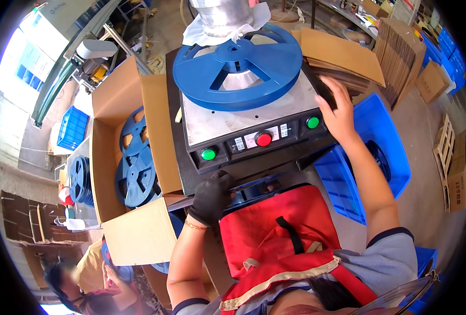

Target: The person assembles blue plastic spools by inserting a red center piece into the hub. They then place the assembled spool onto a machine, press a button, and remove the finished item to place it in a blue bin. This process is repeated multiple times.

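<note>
A large blue plastic reel [207, 86] lies flat on the metal top of a press-like machine, under its silver cylinder [220, 16] with white sheeting around it. My right hand [339, 111] is bare, fingers stretched out, at the machine's right edge beside the right green button [313, 122]. My left hand [211, 198], in a black glove, is closed at the near edge of the machine table. It grips the left end of a shaded blue reel [256, 190], which is partly hidden between the table and my red apron [280, 231].
An open cardboard box [157, 142] of blue reels stands left. On the right are a blue crate [395, 163] with a dark reel inside, and stacked cardboard sheets [398, 58]. Another person [94, 283] sits at the lower left. A red button [263, 138] and left green button [208, 154] face me.
</note>
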Action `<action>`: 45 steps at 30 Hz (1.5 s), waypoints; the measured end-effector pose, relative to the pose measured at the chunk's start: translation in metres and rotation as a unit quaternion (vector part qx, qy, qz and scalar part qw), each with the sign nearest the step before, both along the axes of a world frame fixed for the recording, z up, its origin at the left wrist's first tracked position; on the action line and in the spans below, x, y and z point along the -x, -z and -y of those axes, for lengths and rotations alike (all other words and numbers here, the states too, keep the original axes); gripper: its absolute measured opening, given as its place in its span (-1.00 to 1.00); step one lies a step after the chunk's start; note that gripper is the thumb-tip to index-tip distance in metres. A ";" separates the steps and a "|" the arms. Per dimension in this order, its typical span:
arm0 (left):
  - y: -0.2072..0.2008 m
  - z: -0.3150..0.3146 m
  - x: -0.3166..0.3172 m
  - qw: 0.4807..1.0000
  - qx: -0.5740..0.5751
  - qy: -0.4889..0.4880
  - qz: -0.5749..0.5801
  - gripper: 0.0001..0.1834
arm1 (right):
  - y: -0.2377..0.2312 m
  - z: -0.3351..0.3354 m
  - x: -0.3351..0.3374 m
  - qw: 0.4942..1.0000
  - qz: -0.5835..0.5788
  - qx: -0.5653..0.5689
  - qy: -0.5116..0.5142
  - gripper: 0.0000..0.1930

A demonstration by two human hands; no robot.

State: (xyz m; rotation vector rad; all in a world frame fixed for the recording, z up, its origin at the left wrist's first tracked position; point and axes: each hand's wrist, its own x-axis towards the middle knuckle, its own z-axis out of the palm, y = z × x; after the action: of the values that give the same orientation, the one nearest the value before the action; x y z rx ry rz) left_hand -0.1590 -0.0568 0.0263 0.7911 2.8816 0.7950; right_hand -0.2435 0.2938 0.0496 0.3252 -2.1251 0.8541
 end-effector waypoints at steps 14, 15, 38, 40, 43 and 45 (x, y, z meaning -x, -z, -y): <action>0.050 -0.001 -0.003 0.968 0.184 -0.137 -0.104 -0.17 | 0.115 -0.030 -0.013 0.945 0.232 0.229 -0.003 -0.24; 0.051 -0.001 -0.006 0.967 0.193 -0.138 -0.097 -0.15 | 0.115 -0.030 -0.016 0.942 0.241 0.234 -0.006 -0.24; -0.076 -0.107 -0.108 0.961 -0.184 0.113 -0.173 -0.59 | -0.004 -0.069 -0.261 0.892 0.403 0.134 -0.154 -0.87; -0.066 -0.106 -0.107 0.965 -0.188 0.083 -0.161 -0.61 | -0.008 -0.133 -0.302 0.892 0.380 0.242 0.016 -0.89; -0.036 -0.110 -0.107 0.978 -0.160 0.092 -0.096 -0.67 | -0.030 -0.200 -0.339 0.900 0.298 0.229 0.221 -0.77; -0.007 -0.113 -0.114 0.982 -0.128 0.134 -0.042 -0.69 | -0.027 -0.225 -0.335 0.879 0.264 0.218 0.331 -0.72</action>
State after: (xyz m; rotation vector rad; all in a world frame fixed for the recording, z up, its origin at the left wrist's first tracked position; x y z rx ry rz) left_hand -0.0448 0.0561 0.0328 1.2350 2.6884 1.1320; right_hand 0.0911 0.5185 0.0769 -0.9221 -2.1934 1.0257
